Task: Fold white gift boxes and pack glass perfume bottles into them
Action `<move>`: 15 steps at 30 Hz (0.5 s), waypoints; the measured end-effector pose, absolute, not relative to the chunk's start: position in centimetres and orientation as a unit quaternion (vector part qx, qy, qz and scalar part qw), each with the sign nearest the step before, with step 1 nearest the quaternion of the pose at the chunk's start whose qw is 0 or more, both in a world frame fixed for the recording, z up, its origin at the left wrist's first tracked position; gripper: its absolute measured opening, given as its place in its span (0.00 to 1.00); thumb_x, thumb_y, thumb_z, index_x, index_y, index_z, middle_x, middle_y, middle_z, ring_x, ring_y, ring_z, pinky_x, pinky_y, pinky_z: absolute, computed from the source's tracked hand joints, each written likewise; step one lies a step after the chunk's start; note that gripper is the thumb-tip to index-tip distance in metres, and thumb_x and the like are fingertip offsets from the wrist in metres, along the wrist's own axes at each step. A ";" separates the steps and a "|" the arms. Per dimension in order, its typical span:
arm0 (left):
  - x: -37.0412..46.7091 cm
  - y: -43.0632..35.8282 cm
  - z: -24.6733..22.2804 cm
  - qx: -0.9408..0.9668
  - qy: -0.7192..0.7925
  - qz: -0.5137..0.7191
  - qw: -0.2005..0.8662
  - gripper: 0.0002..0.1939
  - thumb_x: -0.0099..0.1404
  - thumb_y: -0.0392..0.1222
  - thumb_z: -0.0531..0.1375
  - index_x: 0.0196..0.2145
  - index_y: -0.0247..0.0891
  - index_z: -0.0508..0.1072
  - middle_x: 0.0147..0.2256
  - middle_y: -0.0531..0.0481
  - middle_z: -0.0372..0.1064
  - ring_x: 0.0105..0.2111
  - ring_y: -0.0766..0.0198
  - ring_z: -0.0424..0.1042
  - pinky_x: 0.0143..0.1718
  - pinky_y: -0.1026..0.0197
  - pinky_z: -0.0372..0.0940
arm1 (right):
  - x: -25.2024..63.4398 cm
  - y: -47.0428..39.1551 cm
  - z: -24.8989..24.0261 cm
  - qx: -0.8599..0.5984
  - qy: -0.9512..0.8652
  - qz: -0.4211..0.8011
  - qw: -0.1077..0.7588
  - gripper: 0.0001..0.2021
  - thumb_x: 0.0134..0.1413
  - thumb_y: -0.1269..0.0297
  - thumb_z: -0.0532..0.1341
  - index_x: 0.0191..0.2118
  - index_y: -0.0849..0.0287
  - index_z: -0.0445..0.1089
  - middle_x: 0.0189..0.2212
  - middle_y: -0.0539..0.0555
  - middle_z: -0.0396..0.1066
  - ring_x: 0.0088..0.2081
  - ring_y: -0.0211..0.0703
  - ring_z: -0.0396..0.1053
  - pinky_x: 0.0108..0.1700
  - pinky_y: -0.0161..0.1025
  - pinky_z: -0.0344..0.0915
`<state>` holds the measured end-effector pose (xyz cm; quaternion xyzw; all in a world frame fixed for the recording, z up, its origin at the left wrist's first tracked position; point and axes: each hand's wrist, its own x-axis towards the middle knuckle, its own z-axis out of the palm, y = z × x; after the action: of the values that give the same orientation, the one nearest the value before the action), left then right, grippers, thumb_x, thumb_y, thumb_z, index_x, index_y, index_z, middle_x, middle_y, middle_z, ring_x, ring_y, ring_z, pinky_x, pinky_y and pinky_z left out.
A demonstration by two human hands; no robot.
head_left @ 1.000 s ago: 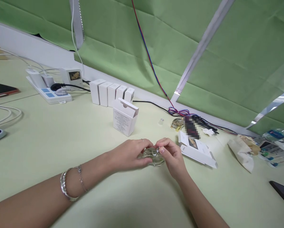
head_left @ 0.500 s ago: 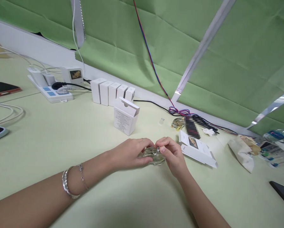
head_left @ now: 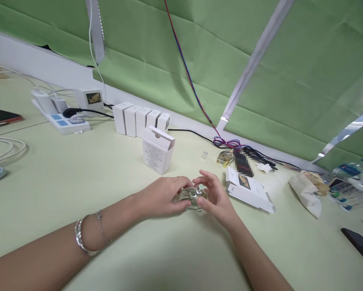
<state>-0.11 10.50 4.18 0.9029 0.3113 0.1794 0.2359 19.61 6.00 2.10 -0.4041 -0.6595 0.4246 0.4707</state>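
Note:
A clear round glass perfume bottle [head_left: 189, 195] with a silver spray top stands on the table in front of me. My left hand [head_left: 166, 196] grips its left side, thumb in front and fingers behind. At the bottle's right is my right hand [head_left: 217, 200], its fingers spread apart around the spray top. The right thumb lies at the bottle's front right edge; whether it presses on the glass, I cannot tell. A small clear cap [head_left: 204, 155] sits on the table beyond the hands. Near the cables lies another round glass bottle [head_left: 225, 157].
An opened white box [head_left: 157, 155] stands behind my left hand; another open box [head_left: 249, 192] lies to the right. Several white boxes [head_left: 129, 121] line the wall beside a power strip [head_left: 64, 123]. Cables, a cloth bag [head_left: 305, 192] and phones lie around.
My right thumb and fingers have come off the spray top and spread apart. The left hand still holds the bottle in the same place. The view has shifted slightly.

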 end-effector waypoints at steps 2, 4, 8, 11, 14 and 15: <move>-0.4 10.6 4.2 0.905 0.301 0.196 0.230 0.14 0.59 0.45 0.56 0.43 0.39 0.65 0.36 0.49 0.70 0.33 0.59 0.69 0.32 0.61 0.61 | 19.7 6.0 2.1 -0.450 -0.683 0.400 0.414 0.31 0.47 0.58 0.65 0.56 0.50 0.54 0.47 0.54 0.63 0.48 0.45 0.62 0.48 0.41 0.60; -0.6 10.7 4.1 0.899 0.286 0.237 0.230 0.19 0.60 0.48 0.56 0.47 0.38 0.63 0.39 0.47 0.69 0.36 0.58 0.69 0.35 0.59 0.63 | 19.6 6.1 2.1 -0.482 -0.707 0.377 0.354 0.21 0.49 0.58 0.64 0.49 0.54 0.61 0.40 0.52 0.65 0.40 0.43 0.64 0.42 0.39 0.62; -0.6 10.9 3.6 0.893 0.236 0.322 0.205 0.19 0.66 0.47 0.52 0.53 0.40 0.60 0.42 0.47 0.67 0.40 0.60 0.68 0.39 0.59 0.64 | 18.7 6.2 2.0 -0.481 -0.744 0.329 0.325 0.09 0.52 0.60 0.60 0.36 0.57 0.64 0.31 0.48 0.64 0.32 0.39 0.62 0.33 0.35 0.58; -0.5 10.9 3.4 0.899 0.197 0.346 0.181 0.13 0.68 0.40 0.50 0.50 0.41 0.63 0.38 0.49 0.69 0.37 0.64 0.69 0.38 0.62 0.64 | 18.1 6.2 2.0 -0.458 -0.757 0.329 0.329 0.11 0.53 0.62 0.60 0.42 0.57 0.64 0.35 0.50 0.66 0.35 0.41 0.64 0.36 0.35 0.59; -0.4 11.1 3.2 0.901 0.171 0.356 0.181 0.10 0.66 0.40 0.54 0.46 0.41 0.65 0.36 0.51 0.70 0.35 0.65 0.70 0.36 0.64 0.65 | 17.9 6.1 2.1 -0.447 -0.761 0.333 0.332 0.15 0.54 0.63 0.60 0.48 0.56 0.64 0.39 0.52 0.67 0.39 0.42 0.65 0.39 0.36 0.60; -0.5 11.3 3.1 0.900 0.162 0.359 0.188 0.10 0.66 0.41 0.56 0.46 0.41 0.65 0.36 0.51 0.70 0.35 0.65 0.70 0.36 0.64 0.65 | 17.9 6.1 2.1 -0.446 -0.760 0.334 0.333 0.16 0.54 0.62 0.60 0.49 0.56 0.64 0.40 0.52 0.67 0.39 0.42 0.65 0.39 0.36 0.61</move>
<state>-0.47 11.25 3.11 0.8998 0.1624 0.3585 0.1885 17.85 6.11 2.09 -0.4460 -0.7605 0.3342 0.3332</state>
